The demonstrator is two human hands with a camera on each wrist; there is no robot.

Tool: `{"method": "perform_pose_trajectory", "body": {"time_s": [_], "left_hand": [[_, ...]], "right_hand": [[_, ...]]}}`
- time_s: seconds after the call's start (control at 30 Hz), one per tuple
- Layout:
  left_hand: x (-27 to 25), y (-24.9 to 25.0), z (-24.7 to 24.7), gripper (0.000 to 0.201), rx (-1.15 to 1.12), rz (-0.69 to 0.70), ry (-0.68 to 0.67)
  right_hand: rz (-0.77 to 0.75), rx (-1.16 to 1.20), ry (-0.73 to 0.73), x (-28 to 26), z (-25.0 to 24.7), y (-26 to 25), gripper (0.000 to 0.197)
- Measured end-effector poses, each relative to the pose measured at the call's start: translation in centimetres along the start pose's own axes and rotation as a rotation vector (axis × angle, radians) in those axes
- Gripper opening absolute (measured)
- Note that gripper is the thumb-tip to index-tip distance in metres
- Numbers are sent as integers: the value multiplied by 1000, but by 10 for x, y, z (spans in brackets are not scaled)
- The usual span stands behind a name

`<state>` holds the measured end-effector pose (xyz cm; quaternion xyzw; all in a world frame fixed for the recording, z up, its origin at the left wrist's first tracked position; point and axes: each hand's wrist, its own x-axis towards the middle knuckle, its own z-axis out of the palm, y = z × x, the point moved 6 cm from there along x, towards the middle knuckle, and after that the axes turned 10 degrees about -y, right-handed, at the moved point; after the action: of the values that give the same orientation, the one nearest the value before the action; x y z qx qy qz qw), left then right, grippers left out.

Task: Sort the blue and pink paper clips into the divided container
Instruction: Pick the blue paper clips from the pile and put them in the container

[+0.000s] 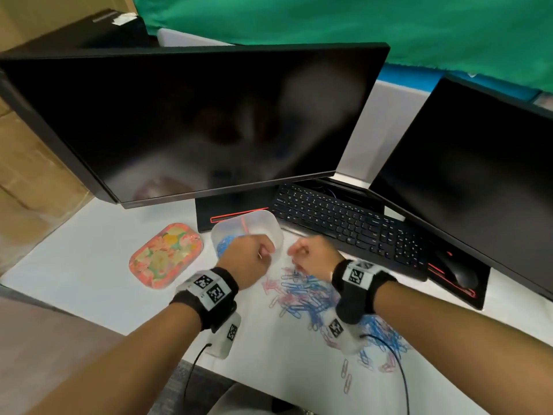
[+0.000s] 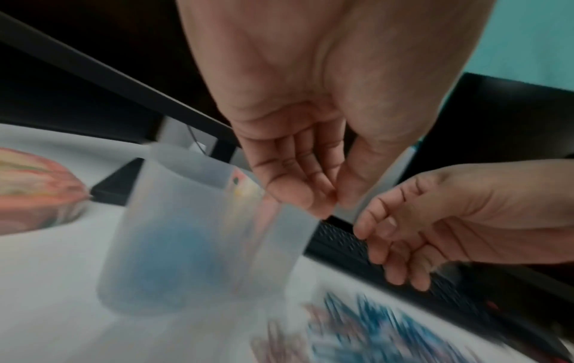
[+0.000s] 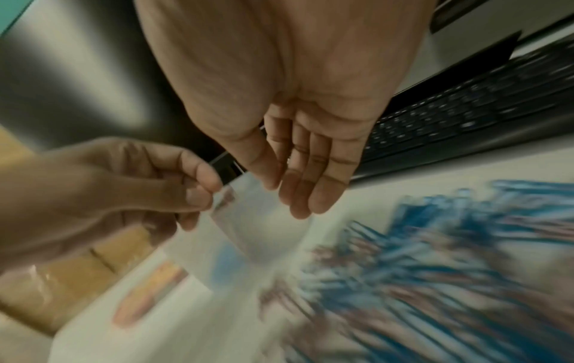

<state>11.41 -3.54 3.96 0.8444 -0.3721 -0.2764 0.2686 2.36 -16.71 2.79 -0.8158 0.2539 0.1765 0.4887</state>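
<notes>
White desk (image 1: 98,265), lower frame, carries scattered blue and pink paper clips (image 1: 302,298); black monitors (image 1: 191,121) above. Left hand (image 1: 250,259) pinches something thin over the translucent divided container (image 1: 269,223); right hand (image 1: 314,254) loosely curled, empty.

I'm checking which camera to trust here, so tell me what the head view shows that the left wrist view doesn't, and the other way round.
Only the head view shows the mouse, the second monitor, the wrist bands and the container's pink divider with blue clips on its left side. Only the left wrist view shows the left hand from the palm side, fingertips and thumb together above the container's rim; whether they pinch a clip is too blurred to tell. Both show the container, floral lid, keyboard, clip pile and right hand.
</notes>
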Motion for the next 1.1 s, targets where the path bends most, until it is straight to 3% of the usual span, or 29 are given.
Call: {"method": "perform_pose_trajectory", "body": {"time_s": [0.1, 0.23, 0.33, 0.6, 0.8, 0.97, 1.1], "left_hand": [[-7, 12, 41, 19, 92, 61, -188], [-10, 13, 95, 24, 361, 119, -397], [-14, 11, 118, 25, 572, 168, -476], [-16, 7, 121, 15, 535, 197, -408], [-16, 0, 111, 13, 281, 128, -327], [-14, -4, 104, 24, 96, 118, -193], [-9, -8, 106, 23, -38, 16, -201]], "right_hand": [[33, -162, -28, -25, 3, 41, 15], [56, -199, -76, -46, 14, 88, 17], [31, -234, -48, -56, 16, 99, 23], [1, -379, 32, -55, 31, 100, 14], [1, -393, 80, -48, 45, 93, 5], [10, -249, 96, -45, 44, 99, 19], [1, -150, 118, -45, 42, 109, 28]]}}
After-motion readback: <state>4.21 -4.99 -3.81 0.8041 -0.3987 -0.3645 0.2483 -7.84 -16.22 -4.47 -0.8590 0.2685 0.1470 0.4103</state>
